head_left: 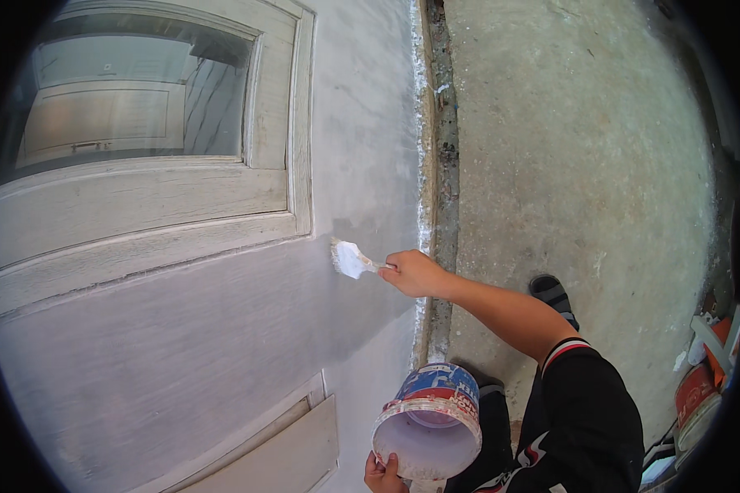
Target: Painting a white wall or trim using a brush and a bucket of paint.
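A pale grey-white wall (222, 345) with a weathered wooden window frame (140, 205) fills the left, and bare concrete floor (575, 164) lies to the right. Low in the middle, the left hand (382, 475) grips a paint bucket (427, 423) (white inside) by its rim. The right hand (411, 273), fingers closed around the handle, presses a white-loaded paintbrush (350, 259) to the wall just below the frame's corner.

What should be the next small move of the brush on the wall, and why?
Probably a short stroke to the left and down. The right hand holds the brush with its white-loaded bristles against the wall, just below the corner of the window frame. The wall looks greyer and streaky below and left of the brush, so paint seems needed there. The left hand holds the paint bucket ready.
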`<action>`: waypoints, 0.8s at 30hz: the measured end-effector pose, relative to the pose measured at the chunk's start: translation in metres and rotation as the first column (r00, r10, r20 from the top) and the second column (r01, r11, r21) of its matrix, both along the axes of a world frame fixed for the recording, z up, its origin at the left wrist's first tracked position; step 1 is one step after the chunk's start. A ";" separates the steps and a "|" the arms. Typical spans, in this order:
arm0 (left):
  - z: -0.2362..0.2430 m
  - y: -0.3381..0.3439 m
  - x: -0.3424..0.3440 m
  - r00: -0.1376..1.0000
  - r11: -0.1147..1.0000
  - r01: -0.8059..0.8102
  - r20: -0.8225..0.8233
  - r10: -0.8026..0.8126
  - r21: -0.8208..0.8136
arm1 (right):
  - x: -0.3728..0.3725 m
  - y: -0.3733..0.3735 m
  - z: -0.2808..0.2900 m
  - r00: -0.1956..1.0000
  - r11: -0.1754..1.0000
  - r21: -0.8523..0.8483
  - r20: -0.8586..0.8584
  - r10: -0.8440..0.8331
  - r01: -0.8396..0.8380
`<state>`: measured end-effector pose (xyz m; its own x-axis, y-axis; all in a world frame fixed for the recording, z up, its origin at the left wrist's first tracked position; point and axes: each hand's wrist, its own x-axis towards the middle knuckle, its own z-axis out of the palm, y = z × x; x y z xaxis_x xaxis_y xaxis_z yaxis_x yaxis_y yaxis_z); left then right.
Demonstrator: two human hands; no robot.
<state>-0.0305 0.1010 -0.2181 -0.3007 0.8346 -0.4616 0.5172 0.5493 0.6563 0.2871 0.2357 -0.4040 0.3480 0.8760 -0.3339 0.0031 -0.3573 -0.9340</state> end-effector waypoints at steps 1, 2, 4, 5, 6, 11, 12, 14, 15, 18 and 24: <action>0.005 0.001 0.007 1.000 1.000 0.004 0.005 -0.004 -0.001 | 0.001 -0.007 0.008 0.998 0.995 0.101 -0.056 0.018 -0.013; 0.011 0.004 0.019 0.995 0.995 -0.073 -0.077 0.068 -0.072 | 0.003 -0.012 0.011 0.993 0.980 0.199 -0.113 0.041 -0.018; 0.008 0.006 0.022 0.975 0.978 -0.161 -0.173 0.137 -0.134 | 0.005 -0.010 0.011 0.964 0.959 0.283 -0.253 0.078 -0.004; 0.002 0.005 0.012 0.985 0.987 -0.118 -0.137 0.103 -0.109 | 0.006 -0.009 0.009 0.915 0.932 0.361 -0.384 0.124 0.026; -0.003 0.004 0.007 0.992 0.993 -0.081 -0.104 0.072 -0.082 | 0.006 -0.004 -0.001 0.910 0.933 0.359 -0.395 0.125 0.028; -0.026 -0.004 -0.002 0.976 0.986 -0.144 -0.177 0.128 -0.081 | 0.001 0.024 -0.103 0.857 0.953 0.285 -0.512 0.060 0.103; -0.030 -0.004 0.000 0.984 0.988 -0.133 -0.131 0.121 -0.082 | 0.000 0.023 -0.125 0.847 0.954 0.284 -0.527 0.071 0.097; -0.028 -0.002 0.013 0.978 0.980 -0.152 -0.165 0.131 -0.125 | -0.003 0.016 -0.167 0.860 0.980 0.174 -0.511 0.004 0.099; -0.026 -0.001 0.020 0.976 0.973 -0.157 -0.178 0.126 -0.171 | -0.005 0.012 -0.189 0.853 0.981 0.169 -0.522 0.008 0.094; -0.033 -0.007 0.016 0.955 0.971 -0.213 -0.234 0.182 -0.114 | -0.004 0.007 -0.235 0.896 0.993 0.068 -0.439 -0.061 0.101; -0.016 -0.013 0.058 0.962 0.967 -0.253 -0.114 0.250 -0.015 | 0.012 -0.022 -0.255 0.987 0.967 -0.225 -0.083 -0.140 0.119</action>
